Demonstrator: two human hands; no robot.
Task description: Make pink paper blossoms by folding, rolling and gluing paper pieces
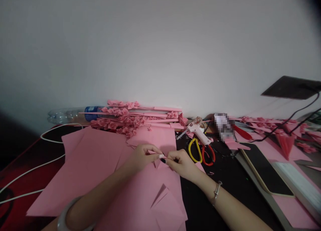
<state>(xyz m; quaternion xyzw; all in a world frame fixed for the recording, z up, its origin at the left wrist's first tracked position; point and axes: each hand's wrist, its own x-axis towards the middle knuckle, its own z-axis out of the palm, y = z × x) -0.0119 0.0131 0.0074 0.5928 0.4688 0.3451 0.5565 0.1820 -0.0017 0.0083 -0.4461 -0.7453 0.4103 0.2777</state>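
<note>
Between my two hands is a small folded piece of pink paper [158,163], pinched at its upper edge just above the pink sheets. My left hand [143,156] is closed on its left side, thumb toward the middle. From the right, my right hand [182,162] grips the same piece, its dark-nailed thumb beside the left thumb. The fingers hide part of the folds. Below them, several small pink paper squares [169,209] lie on the large pink sheets [92,160].
Pink paper flower stems [125,119] and a plastic bottle [67,115] lie along the wall. Right of my hands are a glue gun [200,132] and scissors with yellow and red handles [208,157]. A phone [267,169] lies farther right, and white cables [27,170] cross at left.
</note>
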